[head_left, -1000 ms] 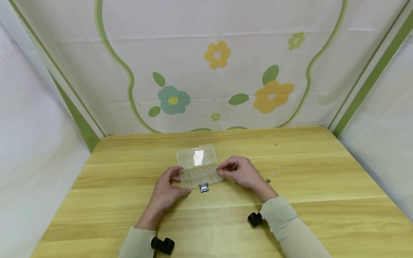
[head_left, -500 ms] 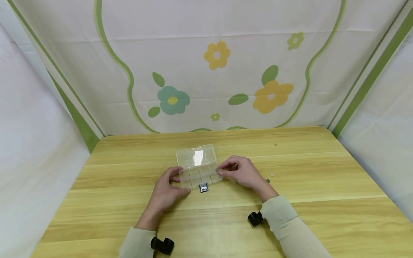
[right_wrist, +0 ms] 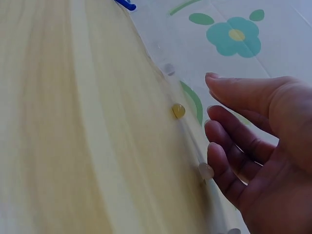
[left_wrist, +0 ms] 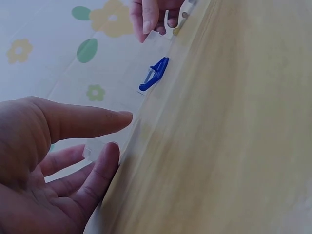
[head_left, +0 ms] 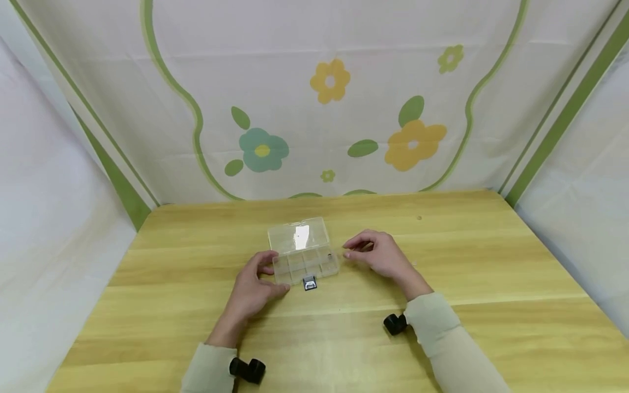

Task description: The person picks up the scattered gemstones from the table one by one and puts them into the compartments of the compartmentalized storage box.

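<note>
1. The left hand [head_left: 253,286] lies low and palm down, its fingers and thumb nearly straight and spread apart.
2. The right hand [head_left: 380,255] is raised a little, fingers loosely bent and pointing left, holding nothing.
3. Both forearms, in pale sleeves, angle inward from the near edge.

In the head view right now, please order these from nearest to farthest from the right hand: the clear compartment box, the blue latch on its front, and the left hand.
1. The clear compartment box: just to the left of the right hand, near its fingertips.
2. The blue latch: on the box's near edge, further left.
3. The left hand: at the box's far left end.
</note>
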A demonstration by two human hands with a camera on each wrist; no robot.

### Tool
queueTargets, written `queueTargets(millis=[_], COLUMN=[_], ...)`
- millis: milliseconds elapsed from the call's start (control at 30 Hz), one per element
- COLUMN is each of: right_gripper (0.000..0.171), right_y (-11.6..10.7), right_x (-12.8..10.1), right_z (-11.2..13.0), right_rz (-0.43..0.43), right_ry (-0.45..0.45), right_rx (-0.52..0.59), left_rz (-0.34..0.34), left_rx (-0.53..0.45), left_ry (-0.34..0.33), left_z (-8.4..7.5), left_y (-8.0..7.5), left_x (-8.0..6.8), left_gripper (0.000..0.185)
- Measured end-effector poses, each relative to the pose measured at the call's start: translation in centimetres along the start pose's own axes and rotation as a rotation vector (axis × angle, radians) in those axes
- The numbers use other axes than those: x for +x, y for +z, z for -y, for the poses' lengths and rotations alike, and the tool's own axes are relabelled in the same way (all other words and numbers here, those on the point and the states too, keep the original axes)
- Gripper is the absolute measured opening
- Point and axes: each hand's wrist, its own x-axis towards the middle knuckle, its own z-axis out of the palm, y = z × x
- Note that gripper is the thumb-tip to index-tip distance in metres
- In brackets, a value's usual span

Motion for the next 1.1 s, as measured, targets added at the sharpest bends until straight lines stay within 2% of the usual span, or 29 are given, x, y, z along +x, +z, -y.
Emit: queueTargets(millis=[233, 600, 767, 1100], right_gripper=[0.02, 0.022, 0.017, 0.008], right_y=[-1.0, -1.4, -1.3, -1.1], right_x=[0.1, 0.0, 0.0, -0.1], right_z=[-0.4, -0.9, -1.0, -0.8], right_rz=[0.02, 0.051, 0.083, 0.118], right_ry=[0.051, 0.002, -0.019, -0.017], right_rx=[0.01, -0.108, -0.139, -0.128], left_rz=[0.001, 0.001, 0.001, 0.002], left_rx=[0.014, 0.026, 0.027, 0.027], left_ry=[-0.002, -0.002, -0.001, -0.004], left_z=[-0.2, 0.0, 0.2, 0.1], left_y=[-0.2, -0.2, -0.2, -0.3], left_x=[0.4, 0.6, 0.7, 0.7], left_gripper=[0.076, 0.077, 0.076, 0.076])
